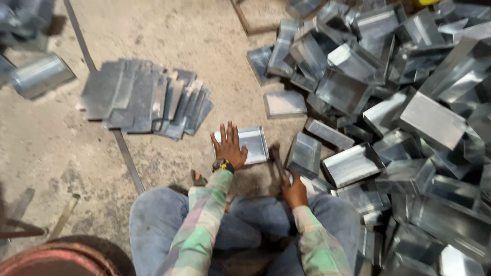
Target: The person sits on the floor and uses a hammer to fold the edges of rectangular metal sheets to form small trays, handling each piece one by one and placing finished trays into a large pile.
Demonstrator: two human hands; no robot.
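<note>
My left hand (228, 146), with a watch on the wrist, lies flat with fingers spread on a shallow sheet-metal tray (252, 143) on the concrete floor. My right hand (294, 192) is closed around the handle of a hammer (276, 156), whose head points up toward the tray's right edge. My knees in grey trousers frame the bottom of the view. Both sleeves are a pale green and pink check.
A large heap of folded sheet-metal trays (399, 102) fills the right side. Flat metal sheets (143, 99) lie fanned out to the left. A metal cylinder (38, 75) rests at the far left, a long flat bar (123, 143) crosses the floor, and a rusty round rim (56, 258) sits bottom left.
</note>
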